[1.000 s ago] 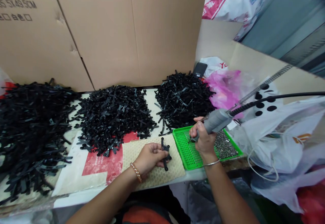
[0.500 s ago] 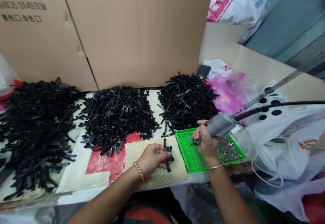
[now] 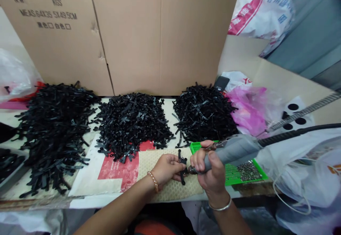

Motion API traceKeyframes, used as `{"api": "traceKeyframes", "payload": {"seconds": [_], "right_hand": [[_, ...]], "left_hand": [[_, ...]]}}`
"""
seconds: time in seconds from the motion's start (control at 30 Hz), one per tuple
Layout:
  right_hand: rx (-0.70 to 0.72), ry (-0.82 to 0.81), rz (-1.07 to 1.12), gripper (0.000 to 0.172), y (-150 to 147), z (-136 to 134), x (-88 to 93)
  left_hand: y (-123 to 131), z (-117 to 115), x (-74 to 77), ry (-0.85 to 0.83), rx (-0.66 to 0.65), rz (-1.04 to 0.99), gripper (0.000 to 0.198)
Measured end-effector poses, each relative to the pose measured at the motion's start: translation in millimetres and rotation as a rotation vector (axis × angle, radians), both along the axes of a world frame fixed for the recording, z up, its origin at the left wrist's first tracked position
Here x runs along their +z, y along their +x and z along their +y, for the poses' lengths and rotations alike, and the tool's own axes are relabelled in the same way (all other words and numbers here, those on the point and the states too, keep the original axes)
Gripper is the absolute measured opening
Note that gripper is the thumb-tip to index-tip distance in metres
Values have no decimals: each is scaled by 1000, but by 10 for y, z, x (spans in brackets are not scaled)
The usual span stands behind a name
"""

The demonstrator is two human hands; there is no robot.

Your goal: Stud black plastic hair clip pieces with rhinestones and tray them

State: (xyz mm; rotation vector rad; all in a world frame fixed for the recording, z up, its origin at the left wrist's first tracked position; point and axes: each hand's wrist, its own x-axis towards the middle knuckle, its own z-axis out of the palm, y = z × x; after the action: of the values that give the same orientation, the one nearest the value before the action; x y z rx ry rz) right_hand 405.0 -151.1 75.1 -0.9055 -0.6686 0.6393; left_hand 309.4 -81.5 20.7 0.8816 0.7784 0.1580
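Observation:
My left hand (image 3: 169,170) pinches small black plastic parts (image 3: 182,167), a long strip with a shorter piece against it, just above a honeycomb-textured mat (image 3: 157,156). Wrapped around a grey electric screwdriver (image 3: 231,153) is my right hand (image 3: 210,165). The screwdriver lies nearly level, its tip pointing left at the black parts; whether it touches them I cannot tell. Behind my right hand sits a green tray (image 3: 229,178), partly hidden, with many small metal screws (image 3: 249,171) in its right side.
Heaps of black parts stand at the left (image 3: 58,128), middle (image 3: 133,121) and right (image 3: 206,114), before a cardboard box (image 3: 165,36). A black cable (image 3: 301,132) and a coiled spring (image 3: 306,110) run right from the screwdriver. Plastic bags (image 3: 247,103) crowd the right side.
My right hand has brought the screwdriver from over the green tray left to the black parts. My left hand still holds them. The whole view has shifted somewhat.

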Motion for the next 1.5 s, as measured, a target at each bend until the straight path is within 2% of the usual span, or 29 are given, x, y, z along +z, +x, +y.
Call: {"api": "traceKeyframes", "payload": {"seconds": [0.47, 0.83, 1.13, 1.5], "right_hand": [[-43, 1, -4, 18, 22, -11, -57], [-52, 20, -53, 17, 2, -15, -100], [31, 56, -79, 13, -24, -33, -143], [247, 48, -167, 13, 11, -33, -321]], "left_hand": [[8, -5, 32, 4, 10, 7, 32], [4, -4, -18, 7, 11, 4, 37], [13, -6, -50, 4, 5, -18, 43], [47, -30, -60, 43, 24, 14, 32]]}}
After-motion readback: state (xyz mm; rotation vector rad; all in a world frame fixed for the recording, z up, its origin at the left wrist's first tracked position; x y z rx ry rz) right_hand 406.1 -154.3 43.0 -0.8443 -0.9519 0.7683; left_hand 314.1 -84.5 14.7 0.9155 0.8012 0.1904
